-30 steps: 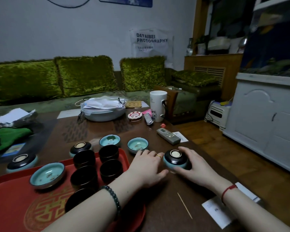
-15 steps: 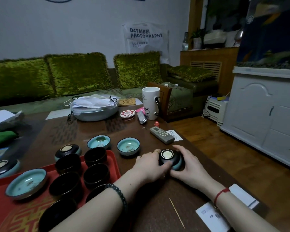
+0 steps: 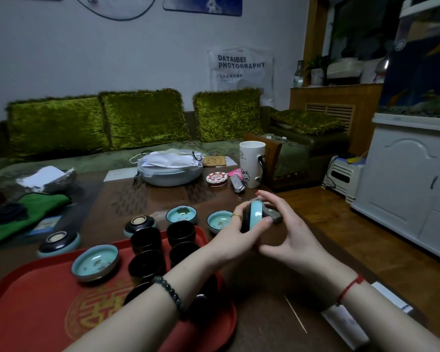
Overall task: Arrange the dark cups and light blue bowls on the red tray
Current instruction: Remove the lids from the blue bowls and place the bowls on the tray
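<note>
A light blue bowl (image 3: pixel 255 215) with a dark outside is lifted off the table and tipped on its side between both hands. My left hand (image 3: pixel 235 241) grips it from the left and below; my right hand (image 3: pixel 287 229) touches its rim from the right. The red tray (image 3: pixel 31 298) at the lower left carries one upright blue bowl (image 3: pixel 95 261) and several dark cups (image 3: pixel 145 239). On the table behind the tray stand two upright blue bowls (image 3: pixel 181 214) (image 3: pixel 218 221) and two upside-down bowls (image 3: pixel 139 223) (image 3: pixel 59 243).
A grey remote (image 3: pixel 273 214) lies just behind the held bowl. Farther back are a white mug (image 3: pixel 251 163), a pale basin (image 3: pixel 172 172) with masks, and a green cloth (image 3: pixel 23 214). A toothpick (image 3: pixel 295 313) and paper (image 3: pixel 346 323) lie near the table's right edge.
The upside-down bowl at the right has been lifted off the table by both hands and turned onto its side, so its blue inside now shows.
</note>
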The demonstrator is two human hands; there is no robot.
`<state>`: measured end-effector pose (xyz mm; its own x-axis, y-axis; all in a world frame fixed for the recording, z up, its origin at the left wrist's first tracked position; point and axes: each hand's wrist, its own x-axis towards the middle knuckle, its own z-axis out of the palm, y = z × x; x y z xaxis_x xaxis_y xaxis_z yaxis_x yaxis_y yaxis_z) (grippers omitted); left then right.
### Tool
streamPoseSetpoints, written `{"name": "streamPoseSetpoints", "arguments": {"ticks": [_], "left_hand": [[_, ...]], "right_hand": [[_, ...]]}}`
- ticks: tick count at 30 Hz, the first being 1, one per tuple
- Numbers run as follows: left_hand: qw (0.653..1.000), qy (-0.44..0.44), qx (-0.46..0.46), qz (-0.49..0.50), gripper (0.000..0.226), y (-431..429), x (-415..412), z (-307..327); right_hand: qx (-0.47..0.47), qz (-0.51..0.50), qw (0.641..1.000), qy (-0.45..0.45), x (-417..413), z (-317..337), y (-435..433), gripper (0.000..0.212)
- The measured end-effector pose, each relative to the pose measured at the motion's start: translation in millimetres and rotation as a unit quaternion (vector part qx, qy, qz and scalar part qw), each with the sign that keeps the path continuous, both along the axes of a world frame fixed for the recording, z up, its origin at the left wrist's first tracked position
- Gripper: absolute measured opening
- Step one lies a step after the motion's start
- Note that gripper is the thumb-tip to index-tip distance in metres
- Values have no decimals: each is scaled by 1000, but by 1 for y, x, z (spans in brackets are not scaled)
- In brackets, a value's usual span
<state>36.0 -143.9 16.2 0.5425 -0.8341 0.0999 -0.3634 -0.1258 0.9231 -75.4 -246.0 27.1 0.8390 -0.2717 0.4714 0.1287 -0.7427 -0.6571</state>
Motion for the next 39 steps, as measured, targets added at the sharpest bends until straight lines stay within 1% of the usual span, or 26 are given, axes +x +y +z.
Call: {"name": "streamPoseSetpoints", "arguments": {"ticks": [2, 4, 6, 7, 10, 13, 15, 17, 20, 22, 24, 26, 30, 34, 39], "left_hand": [[999, 42, -23, 14, 49, 15, 3, 4], [992, 119, -41, 33, 44, 30, 4, 7], [969, 227, -75, 56, 34, 44, 6, 11], [957, 269, -91, 64, 34, 53, 8, 12], [937, 323, -121, 59, 35, 84, 16, 15], [932, 335, -119, 69, 42, 116, 25, 18], [948, 283, -116, 86, 43, 138, 30, 19], [972, 184, -115, 94, 43, 163, 35, 19], [985, 87, -127, 78, 50, 204, 42, 19], [989, 45, -116, 75, 55, 227, 49, 17], [990, 23, -110, 87, 59, 247, 56, 14], [989, 3, -96, 109, 58, 262, 62, 11], [986, -70, -33, 145, 61, 284, 70, 2], [976, -144, 33, 161, 65, 296, 75, -10], [962, -182, 92, 180, 73, 303, 78, -27]], "right_hand": [[15, 14, 1000, -9, 6, 6, 12, 89], [35, 40, 999, -3, 13, 11, 27, 90], [47, 70, 996, 5, 21, 15, 42, 92], [46, 81, 996, 9, 24, 17, 50, 93], [20, 100, 994, 26, 33, 22, 70, 97], [10, 110, 993, 30, 43, 25, 93, 97], [6, 113, 993, 22, 52, 26, 108, 96], [10, 116, 993, 16, 60, 27, 124, 95], [16, 113, 993, 11, 75, 27, 146, 94], [20, 115, 993, 15, 85, 25, 160, 93], [17, 123, 992, 29, 94, 22, 174, 94], [11, 135, 990, 47, 102, 18, 186, 95], [-16, 149, 985, 88, 115, 10, 206, 97], [-69, 169, 975, 129, 122, 2, 217, 94], [-135, 172, 959, 182, 123, -3, 224, 86]]}}
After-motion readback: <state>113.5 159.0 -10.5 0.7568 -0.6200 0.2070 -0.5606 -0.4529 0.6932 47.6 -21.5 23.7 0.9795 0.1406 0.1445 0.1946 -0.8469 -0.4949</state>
